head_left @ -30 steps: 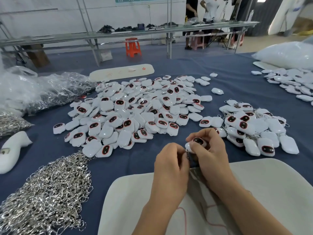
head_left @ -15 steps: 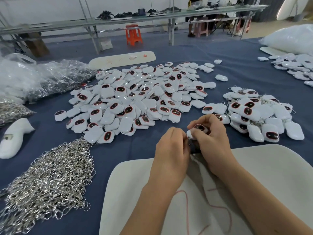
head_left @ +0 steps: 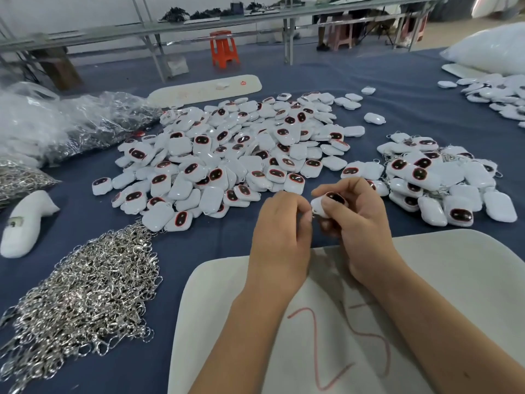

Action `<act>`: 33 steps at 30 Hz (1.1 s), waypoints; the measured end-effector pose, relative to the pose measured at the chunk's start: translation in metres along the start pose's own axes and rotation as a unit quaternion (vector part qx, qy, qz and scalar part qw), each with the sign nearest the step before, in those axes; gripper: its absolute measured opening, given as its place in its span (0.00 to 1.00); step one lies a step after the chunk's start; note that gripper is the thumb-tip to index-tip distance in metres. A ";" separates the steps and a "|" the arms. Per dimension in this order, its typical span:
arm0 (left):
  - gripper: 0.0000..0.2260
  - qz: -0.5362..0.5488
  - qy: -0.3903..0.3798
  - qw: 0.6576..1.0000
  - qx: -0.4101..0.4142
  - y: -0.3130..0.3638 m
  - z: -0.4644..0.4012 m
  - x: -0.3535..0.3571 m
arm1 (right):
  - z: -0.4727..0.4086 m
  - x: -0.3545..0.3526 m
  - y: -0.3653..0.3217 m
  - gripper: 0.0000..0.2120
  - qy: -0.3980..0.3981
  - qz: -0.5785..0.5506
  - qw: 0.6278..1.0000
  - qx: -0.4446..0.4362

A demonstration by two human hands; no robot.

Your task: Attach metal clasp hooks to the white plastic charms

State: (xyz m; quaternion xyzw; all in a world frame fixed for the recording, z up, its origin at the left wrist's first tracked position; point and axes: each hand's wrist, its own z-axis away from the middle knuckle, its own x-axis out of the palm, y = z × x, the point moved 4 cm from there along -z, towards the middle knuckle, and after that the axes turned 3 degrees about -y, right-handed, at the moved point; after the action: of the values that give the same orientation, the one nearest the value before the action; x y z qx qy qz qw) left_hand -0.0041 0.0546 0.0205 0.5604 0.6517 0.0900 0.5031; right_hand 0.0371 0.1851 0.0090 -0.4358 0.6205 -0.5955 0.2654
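Head view, looking down at my two hands meeting over the blue tabletop (head_left: 397,89), just past the edge of the white board (head_left: 454,280) with red scribbles. My right hand (head_left: 358,220) grips one white charm (head_left: 326,204), thumb and curled fingers wrapped round it, its dark red-rimmed face turned up. My left hand (head_left: 281,234) has its fingers bunched tight at the charm's left edge, pinching something small there; a glint of metal shows, but I cannot tell exactly what it is. Big heap of loose charms (head_left: 227,155) lies ahead. To the right sits a smaller pile of charms (head_left: 443,180) with metal rings showing. Silver clasp hooks (head_left: 85,294) are mounded on my near left.
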 end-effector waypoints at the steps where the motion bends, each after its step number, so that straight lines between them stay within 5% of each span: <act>1: 0.03 0.027 0.000 1.000 0.006 -0.002 -0.001 -0.001 | -0.001 -0.001 0.000 0.09 0.003 -0.022 1.000 0.012; 7: 0.08 0.101 0.020 0.995 -0.013 -0.009 -0.004 -0.005 | -0.001 0.003 0.000 0.18 -0.051 -0.092 0.994 0.020; 17: 0.06 0.043 0.024 0.997 -0.052 -0.015 -0.004 -0.011 | -0.006 0.005 0.012 0.09 -0.021 -0.021 0.995 0.092; 23: 0.05 -0.076 -0.038 0.992 -0.096 -0.009 -0.006 -0.010 | -0.002 0.002 0.011 0.08 0.036 0.112 0.993 0.021; 33: 0.05 -0.159 -0.075 0.980 -0.094 -0.001 -0.010 -0.012 | 0.004 0.007 0.002 0.11 -0.020 0.166 0.985 -0.051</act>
State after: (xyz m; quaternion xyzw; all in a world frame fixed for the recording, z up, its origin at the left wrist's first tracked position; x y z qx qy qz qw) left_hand -0.0141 0.0486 0.0315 0.4052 0.6818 0.0277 0.6085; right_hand 0.0365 0.1767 0.0082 -0.3517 0.7085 -0.5020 0.3499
